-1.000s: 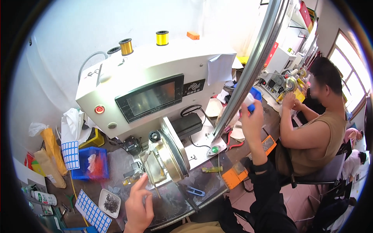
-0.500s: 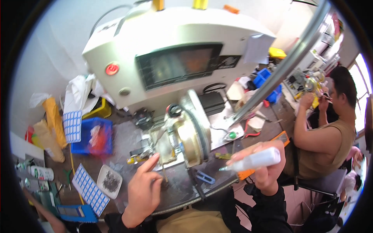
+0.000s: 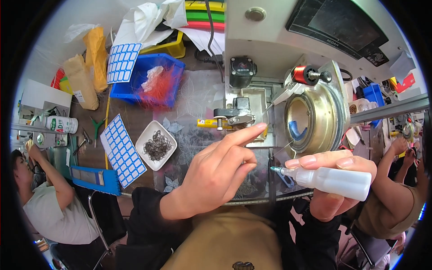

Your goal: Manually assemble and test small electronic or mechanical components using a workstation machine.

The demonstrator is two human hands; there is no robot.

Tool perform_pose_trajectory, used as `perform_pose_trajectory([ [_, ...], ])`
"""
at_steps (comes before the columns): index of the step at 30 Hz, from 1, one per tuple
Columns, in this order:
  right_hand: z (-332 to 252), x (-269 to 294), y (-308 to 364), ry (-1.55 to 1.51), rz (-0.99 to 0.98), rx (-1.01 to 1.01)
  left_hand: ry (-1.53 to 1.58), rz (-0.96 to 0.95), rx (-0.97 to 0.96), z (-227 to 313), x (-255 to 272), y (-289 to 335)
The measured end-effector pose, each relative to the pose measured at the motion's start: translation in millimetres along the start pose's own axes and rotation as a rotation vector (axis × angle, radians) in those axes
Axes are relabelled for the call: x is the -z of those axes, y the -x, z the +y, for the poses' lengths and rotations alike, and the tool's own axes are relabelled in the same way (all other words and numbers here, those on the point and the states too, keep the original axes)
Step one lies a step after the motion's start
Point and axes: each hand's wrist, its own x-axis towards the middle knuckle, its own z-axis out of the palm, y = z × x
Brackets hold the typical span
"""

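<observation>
My right hand [image 3: 333, 202] is wrapped round a white squeeze bottle [image 3: 344, 182] with a narrow greenish tip, tilted so the tip points left. My left hand [image 3: 220, 168] is beside the winding machine's clamp [image 3: 238, 117], its index finger stretched out and the other fingers loosely bent; I see nothing in it. Just beyond the fingertips stands a round brass-coloured ring [image 3: 310, 135] with a blue piece [image 3: 296, 130] inside it. Above the ring sits a spool of red wire [image 3: 306, 75].
A white dish of dark curled pieces [image 3: 157, 146] lies left of my hand, beside a blue-and-white label sheet [image 3: 122, 150]. Farther back is a blue bin [image 3: 168, 96] with red strands. A blue cutter [image 3: 285, 177] lies below the ring. Co-workers sit at left [image 3: 54, 202] and right [image 3: 391, 189].
The view has turned left and down over the bench. Both hands now appear nearer the brass ring, with the bottle still in my right hand.
</observation>
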Motion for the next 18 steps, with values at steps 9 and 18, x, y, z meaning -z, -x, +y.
perform_pose_trajectory([
  [9,-2.1,8.8,-0.9,-0.057,-0.157,-0.069,0.036,-0.005,-0.015,-1.0,-0.1,-1.4],
  [18,-0.2,5.8,-8.1,-0.066,-0.172,-0.04,0.017,-0.018,0.002,0.0,0.3,-1.4],
])
